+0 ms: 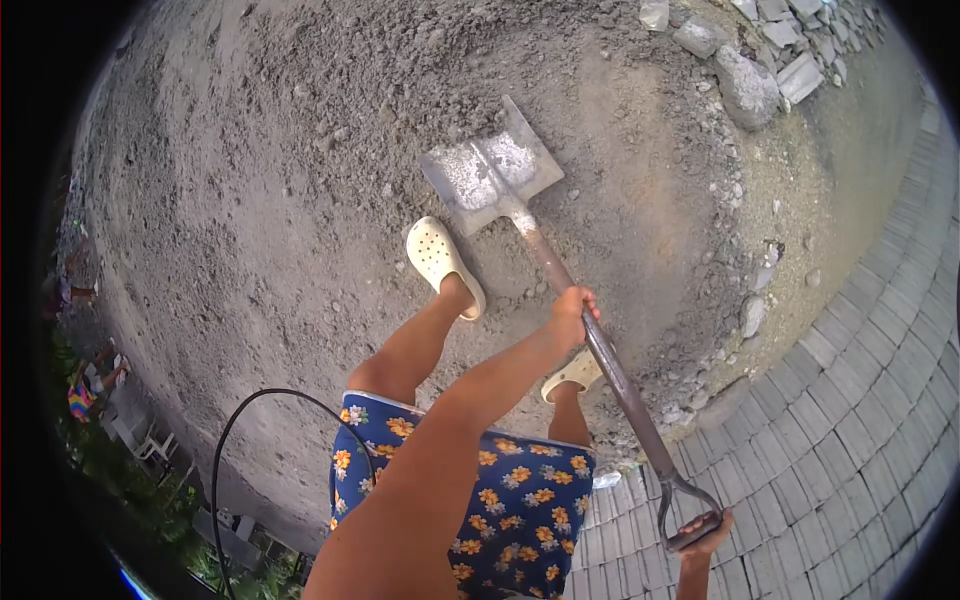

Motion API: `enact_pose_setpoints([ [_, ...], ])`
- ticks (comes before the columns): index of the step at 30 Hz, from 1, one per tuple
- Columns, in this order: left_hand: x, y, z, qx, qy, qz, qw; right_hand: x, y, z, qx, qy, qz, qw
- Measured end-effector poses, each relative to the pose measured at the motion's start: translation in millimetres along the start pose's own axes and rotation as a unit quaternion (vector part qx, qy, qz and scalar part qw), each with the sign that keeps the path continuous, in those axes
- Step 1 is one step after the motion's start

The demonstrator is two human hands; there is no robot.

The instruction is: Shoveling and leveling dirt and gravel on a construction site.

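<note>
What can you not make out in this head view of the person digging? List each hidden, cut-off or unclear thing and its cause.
- Right foot's shoe: mostly hidden behind the left forearm and shovel shaft.
- Right hand: wrist cut off by the lower edge; fingers wrap the D-handle.
- Black cable: both ends run out of sight.
- Colourful things at the left rim: too small and bent to identify.
- Left hand: its palm faces the shaft, unseen.

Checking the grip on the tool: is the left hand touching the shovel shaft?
Touching: the head view shows the left hand wrapped around the shovel shaft.
</note>
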State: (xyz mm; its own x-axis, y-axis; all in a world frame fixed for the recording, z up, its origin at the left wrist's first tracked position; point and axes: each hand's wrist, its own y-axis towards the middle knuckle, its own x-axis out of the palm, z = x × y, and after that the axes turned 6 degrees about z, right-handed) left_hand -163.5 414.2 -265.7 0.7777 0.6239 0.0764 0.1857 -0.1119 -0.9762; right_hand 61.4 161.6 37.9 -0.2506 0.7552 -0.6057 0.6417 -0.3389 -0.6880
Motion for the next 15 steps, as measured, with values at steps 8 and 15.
enact_pose_setpoints([
  [8,-9.7,-52.9,38.7,0.081,-0.013,-0.039,0.996,-5.9,-37.4,38.4,-0.08,0.096,-0.083,0.989],
  [15,-35.7,-54.8,55.3,0.146,0.074,0.061,0.985,-9.7,-30.8,92.1,0.095,0.077,-0.079,0.989],
])
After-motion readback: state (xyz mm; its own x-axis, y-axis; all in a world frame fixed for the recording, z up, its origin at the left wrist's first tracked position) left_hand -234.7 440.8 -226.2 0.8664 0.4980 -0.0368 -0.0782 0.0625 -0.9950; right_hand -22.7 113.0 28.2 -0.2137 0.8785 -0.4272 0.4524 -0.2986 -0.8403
